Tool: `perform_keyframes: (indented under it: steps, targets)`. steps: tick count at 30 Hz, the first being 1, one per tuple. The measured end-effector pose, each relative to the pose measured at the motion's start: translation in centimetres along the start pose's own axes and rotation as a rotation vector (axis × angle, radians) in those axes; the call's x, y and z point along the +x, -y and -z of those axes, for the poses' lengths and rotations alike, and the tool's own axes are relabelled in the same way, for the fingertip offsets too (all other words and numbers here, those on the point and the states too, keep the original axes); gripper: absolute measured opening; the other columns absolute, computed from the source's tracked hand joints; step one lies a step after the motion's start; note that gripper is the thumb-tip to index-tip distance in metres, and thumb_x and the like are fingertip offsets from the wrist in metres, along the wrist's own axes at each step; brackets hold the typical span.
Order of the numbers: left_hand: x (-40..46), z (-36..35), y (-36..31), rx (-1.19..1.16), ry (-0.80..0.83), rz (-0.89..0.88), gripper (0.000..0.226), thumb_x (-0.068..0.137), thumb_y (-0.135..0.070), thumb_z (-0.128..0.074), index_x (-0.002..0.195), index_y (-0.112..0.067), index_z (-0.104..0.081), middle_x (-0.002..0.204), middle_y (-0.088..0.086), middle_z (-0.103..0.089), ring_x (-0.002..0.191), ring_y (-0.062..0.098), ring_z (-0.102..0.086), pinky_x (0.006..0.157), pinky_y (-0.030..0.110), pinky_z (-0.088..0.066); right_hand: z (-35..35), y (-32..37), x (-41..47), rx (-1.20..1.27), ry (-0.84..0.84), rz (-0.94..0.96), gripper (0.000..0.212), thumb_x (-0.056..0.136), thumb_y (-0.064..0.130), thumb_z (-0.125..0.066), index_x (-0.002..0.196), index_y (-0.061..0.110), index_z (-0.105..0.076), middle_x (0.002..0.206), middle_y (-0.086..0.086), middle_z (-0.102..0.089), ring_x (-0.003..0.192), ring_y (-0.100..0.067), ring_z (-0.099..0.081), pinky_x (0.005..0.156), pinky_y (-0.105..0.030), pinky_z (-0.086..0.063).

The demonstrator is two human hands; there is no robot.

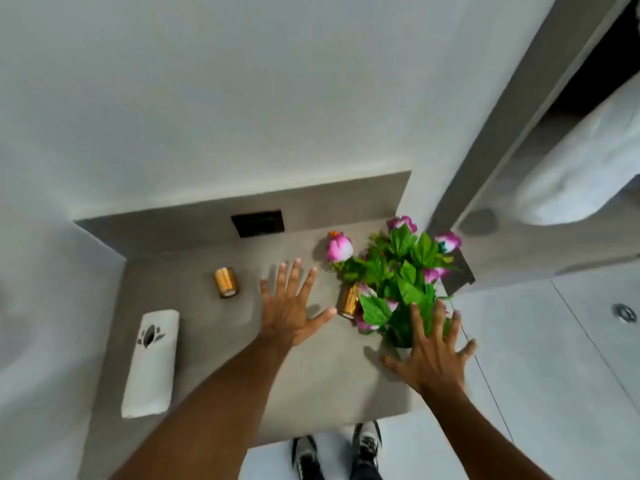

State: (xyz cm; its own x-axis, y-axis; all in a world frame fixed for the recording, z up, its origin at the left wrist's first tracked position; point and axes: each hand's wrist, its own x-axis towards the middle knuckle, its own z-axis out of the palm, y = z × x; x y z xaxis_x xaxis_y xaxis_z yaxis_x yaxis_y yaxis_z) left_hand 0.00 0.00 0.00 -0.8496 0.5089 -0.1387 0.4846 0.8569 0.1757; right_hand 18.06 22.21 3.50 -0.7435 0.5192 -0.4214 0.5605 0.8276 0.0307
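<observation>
A bunch of pink flowers with green leaves [398, 278] stands at the right end of a grey counter [311, 386]. My right hand [434, 355] reaches toward its base with fingers spread, holding nothing. My left hand [291, 306] hovers over the counter with straight spread fingers, its thumb close to a gold cup [349, 301] beside the flowers. A second gold cup [225, 283] stands further left.
A rolled white towel [150, 365] lies at the counter's left front. A dark wall plate [258, 223] sits behind. My shoes [337, 448] stand on the white floor below the counter's edge. A floor drain [625, 311] is at right.
</observation>
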Motion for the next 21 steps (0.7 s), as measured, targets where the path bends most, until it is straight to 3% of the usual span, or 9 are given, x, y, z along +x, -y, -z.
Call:
perform_keyframes:
  steps: [1,3,5,7,9,12,17,21]
  targets:
    - [-0.1,-1.5,0.1,0.004,0.102,0.016,0.106,0.076,-0.097,-0.018,0.164,-0.039,-0.005,0.177,0.004,-0.003,0.163,0.036,-0.001,0.123,0.073,-0.005,-0.5,-0.3,0.1,-0.007,0.012,-0.058,0.128,0.061,0.107,-0.015,0.16,0.035,0.021,0.171,-0.016,0.02,0.155,-0.047,0.007,0.114,-0.076,-0.018]
    - [-0.2,-4.5,0.7,0.04,0.153,0.022,0.11,0.073,-0.1,-0.017,0.163,-0.04,0.001,0.178,0.001,0.004,0.163,0.034,0.005,0.123,0.074,-0.003,-1.6,-0.9,0.6,0.054,-0.068,-0.145,0.127,0.07,0.096,-0.045,0.162,0.033,0.016,0.171,-0.019,0.005,0.152,-0.047,-0.019,0.11,-0.069,-0.033]
    - [0.1,-6.9,1.3,0.064,0.19,0.038,0.116,0.068,-0.105,-0.017,0.163,-0.041,0.004,0.177,0.0,0.008,0.163,0.033,0.007,0.121,0.074,-0.002,-2.9,-1.3,1.4,0.16,-0.088,-0.176,0.126,0.073,0.083,-0.065,0.162,0.033,0.011,0.168,-0.02,-0.013,0.136,-0.046,-0.045,0.099,-0.061,-0.046]
    - [1.1,-8.0,1.3,0.05,0.213,0.034,0.122,0.062,-0.109,-0.017,0.161,-0.044,0.007,0.177,-0.001,0.01,0.162,0.033,0.008,0.119,0.076,0.001,-3.6,-1.4,2.3,0.265,-0.086,-0.188,0.124,0.073,0.068,-0.078,0.162,0.03,-0.001,0.158,-0.02,-0.029,0.119,-0.048,-0.059,0.089,-0.055,-0.052]
    - [2.0,-8.5,1.4,0.022,0.197,0.021,0.125,0.058,-0.111,-0.018,0.161,-0.045,0.008,0.177,-0.001,0.009,0.162,0.035,0.009,0.118,0.077,0.005,-4.0,-1.5,3.4,0.344,-0.114,-0.207,0.107,0.072,0.057,-0.083,0.155,0.019,-0.028,0.142,-0.02,-0.045,0.106,-0.049,-0.064,0.084,-0.05,-0.052]
    - [2.4,-9.4,1.7,0.015,0.158,-0.005,0.124,0.061,-0.111,-0.019,0.162,-0.043,0.005,0.177,0.002,0.004,0.162,0.036,0.007,0.118,0.078,0.005,-4.8,-2.1,4.4,0.426,-0.198,-0.271,0.076,0.071,0.053,-0.086,0.124,0.006,-0.056,0.121,-0.018,-0.055,0.097,-0.046,-0.064,0.083,-0.048,-0.048]
    - [2.7,-10.7,2.0,0.021,0.083,-0.025,0.123,0.063,-0.11,-0.021,0.163,-0.041,-0.002,0.177,0.004,-0.003,0.163,0.037,-0.001,0.118,0.079,-0.003,-5.7,-3.2,5.5,0.609,-0.467,-0.378,0.064,0.069,0.048,-0.091,0.106,0.004,-0.062,0.114,-0.019,-0.06,0.097,-0.042,-0.061,0.077,-0.045,-0.046]
    - [2.4,-10.9,2.3,0.036,0.055,-0.033,0.123,0.064,-0.11,-0.021,0.164,-0.041,-0.002,0.177,0.004,-0.004,0.163,0.037,-0.003,0.118,0.079,-0.005,-5.8,-2.1,7.3,0.826,-0.664,-0.356,0.07,0.068,0.057,-0.082,0.101,0.001,-0.057,0.118,-0.019,-0.055,0.098,-0.04,-0.059,0.081,-0.044,-0.048]
